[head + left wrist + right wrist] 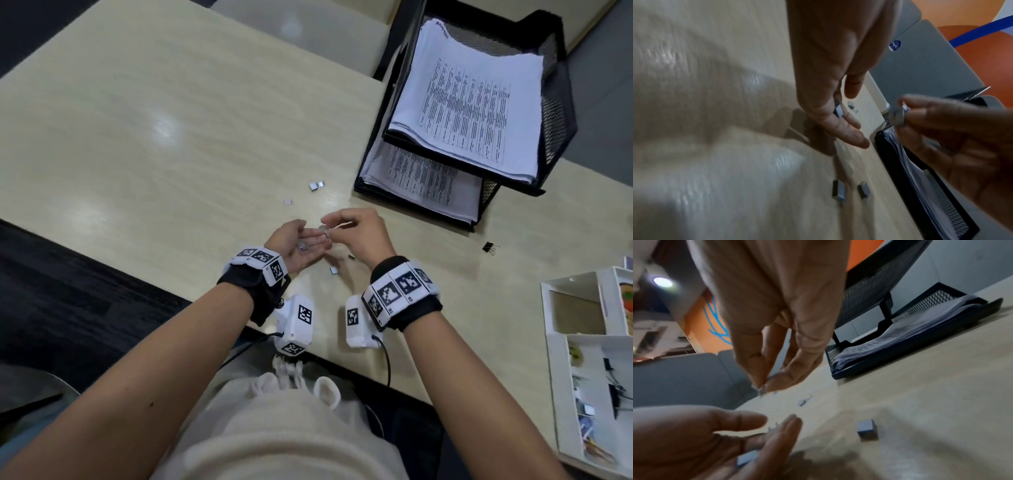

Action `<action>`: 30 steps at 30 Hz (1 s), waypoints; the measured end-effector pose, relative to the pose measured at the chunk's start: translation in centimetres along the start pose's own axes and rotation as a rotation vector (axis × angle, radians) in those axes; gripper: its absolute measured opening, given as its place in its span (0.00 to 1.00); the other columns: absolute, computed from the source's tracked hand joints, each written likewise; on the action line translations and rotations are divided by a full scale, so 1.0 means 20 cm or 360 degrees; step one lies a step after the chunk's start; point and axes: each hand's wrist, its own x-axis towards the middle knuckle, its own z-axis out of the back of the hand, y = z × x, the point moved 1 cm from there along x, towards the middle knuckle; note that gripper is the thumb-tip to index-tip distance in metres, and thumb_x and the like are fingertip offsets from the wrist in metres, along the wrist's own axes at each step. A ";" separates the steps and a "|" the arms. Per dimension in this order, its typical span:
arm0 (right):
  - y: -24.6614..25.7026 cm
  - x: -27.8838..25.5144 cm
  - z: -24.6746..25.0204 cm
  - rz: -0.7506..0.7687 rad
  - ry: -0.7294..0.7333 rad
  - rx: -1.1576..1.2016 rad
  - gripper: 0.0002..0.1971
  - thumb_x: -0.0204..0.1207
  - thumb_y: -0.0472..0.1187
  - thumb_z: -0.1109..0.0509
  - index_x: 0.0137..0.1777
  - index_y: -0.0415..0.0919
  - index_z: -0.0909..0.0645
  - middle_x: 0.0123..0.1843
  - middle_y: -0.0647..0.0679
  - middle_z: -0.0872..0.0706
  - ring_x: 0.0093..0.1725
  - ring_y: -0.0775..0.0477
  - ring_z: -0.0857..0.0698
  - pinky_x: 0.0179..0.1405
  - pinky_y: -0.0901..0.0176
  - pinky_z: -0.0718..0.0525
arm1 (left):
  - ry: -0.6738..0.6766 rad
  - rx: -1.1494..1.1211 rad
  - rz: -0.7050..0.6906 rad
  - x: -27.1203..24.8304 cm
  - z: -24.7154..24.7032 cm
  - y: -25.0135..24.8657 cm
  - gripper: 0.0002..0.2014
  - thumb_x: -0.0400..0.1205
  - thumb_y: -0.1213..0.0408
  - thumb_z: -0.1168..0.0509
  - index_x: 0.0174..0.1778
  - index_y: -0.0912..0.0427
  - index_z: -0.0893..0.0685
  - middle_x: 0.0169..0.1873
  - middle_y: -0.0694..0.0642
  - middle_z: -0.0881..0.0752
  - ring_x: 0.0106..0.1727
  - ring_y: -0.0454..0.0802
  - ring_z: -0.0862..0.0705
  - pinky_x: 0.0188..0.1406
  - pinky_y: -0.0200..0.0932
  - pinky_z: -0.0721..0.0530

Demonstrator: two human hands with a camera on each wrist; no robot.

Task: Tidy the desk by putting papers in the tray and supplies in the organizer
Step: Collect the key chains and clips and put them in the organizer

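Note:
My left hand [310,244] lies palm up and relaxed just above the desk, with a small grey staple block [302,245] resting on its fingers [846,129]. Just right of it, my right hand [325,228] pinches another staple block [898,115] between thumb and fingertips over the left hand's fingertips. Several more staple blocks lie loose on the desk: a pair [315,185], a single one [288,201] and one under my hands [333,270]. The black mesh paper tray [561,113] holds printed sheets [472,102] on both tiers. The white organizer [552,363] stands at the right edge.
A black binder clip [489,247] lies between tray and organizer. The organizer's compartments hold clips and small supplies. The pale wooden desk [154,120] stretches far to the left. Its near edge runs just under my wrists.

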 end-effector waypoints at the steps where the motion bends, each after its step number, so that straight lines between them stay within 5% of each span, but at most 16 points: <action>1: 0.00 -0.01 0.00 -0.0009 -0.0001 0.0016 0.10 0.67 0.27 0.27 0.48 0.35 0.11 0.40 0.47 0.13 0.38 0.56 0.17 0.33 0.80 0.21 | 0.0012 0.0013 0.0030 0.01 -0.01 0.00 0.19 0.87 0.60 0.51 0.37 0.66 0.22 0.29 0.61 0.15 0.30 0.51 0.15 0.21 0.33 0.15; 4: -0.04 -0.02 0.04 -0.0075 -0.0186 0.0005 0.10 0.70 0.26 0.29 0.47 0.34 0.11 0.44 0.40 0.11 0.42 0.51 0.16 0.40 0.74 0.20 | 0.0006 0.0163 0.0125 0.02 0.00 0.00 0.19 0.86 0.59 0.49 0.30 0.59 0.27 0.11 0.51 0.22 0.14 0.42 0.24 0.10 0.26 0.28; 7: -0.15 -0.03 0.06 -0.0169 -0.0213 -0.0414 0.13 0.70 0.26 0.32 0.52 0.35 0.13 0.53 0.38 0.13 0.53 0.43 0.17 0.51 0.71 0.21 | 0.0057 0.0335 0.0189 0.03 0.04 -0.03 0.20 0.86 0.58 0.51 0.26 0.52 0.37 0.08 0.46 0.35 0.07 0.40 0.39 0.09 0.27 0.45; 10: -0.22 -0.04 0.00 -0.0178 -0.0044 -0.0789 0.15 0.72 0.26 0.36 0.57 0.35 0.17 0.60 0.38 0.20 0.61 0.40 0.22 0.60 0.58 0.25 | 0.0074 0.0297 0.0202 0.03 0.08 -0.07 0.20 0.86 0.57 0.52 0.26 0.52 0.38 0.07 0.46 0.38 0.07 0.40 0.41 0.08 0.27 0.49; 15: -0.09 0.12 -0.06 -0.0059 -0.0013 -0.0873 0.13 0.73 0.26 0.40 0.51 0.28 0.14 0.55 0.33 0.16 0.59 0.37 0.19 0.58 0.55 0.21 | -0.0019 0.0234 0.0088 0.02 0.12 -0.12 0.20 0.87 0.59 0.51 0.27 0.53 0.35 0.07 0.46 0.34 0.07 0.40 0.37 0.08 0.26 0.43; 21: 0.11 0.45 -0.12 0.0130 -0.0096 -0.0794 0.17 0.75 0.28 0.36 0.62 0.35 0.17 0.65 0.36 0.18 0.65 0.39 0.20 0.62 0.59 0.24 | -0.0124 -0.0021 -0.0037 0.00 0.21 -0.17 0.17 0.85 0.65 0.48 0.29 0.60 0.29 0.10 0.51 0.25 0.10 0.43 0.26 0.12 0.25 0.28; 26: 0.11 0.53 -0.20 0.0162 0.0047 -0.0986 0.14 0.76 0.28 0.38 0.57 0.34 0.14 0.63 0.34 0.20 0.62 0.35 0.19 0.56 0.55 0.22 | -0.0161 -0.0103 -0.0115 -0.01 0.30 -0.20 0.15 0.85 0.67 0.49 0.32 0.62 0.28 0.26 0.56 0.26 0.21 0.47 0.23 0.15 0.28 0.23; 30: 0.08 0.50 -0.21 0.0217 0.0100 -0.1037 0.14 0.74 0.25 0.40 0.52 0.31 0.14 0.58 0.34 0.18 0.61 0.36 0.20 0.55 0.57 0.24 | -0.0197 -0.0109 -0.0122 0.00 0.31 -0.22 0.15 0.86 0.68 0.49 0.34 0.64 0.26 0.16 0.56 0.19 0.17 0.48 0.17 0.14 0.29 0.20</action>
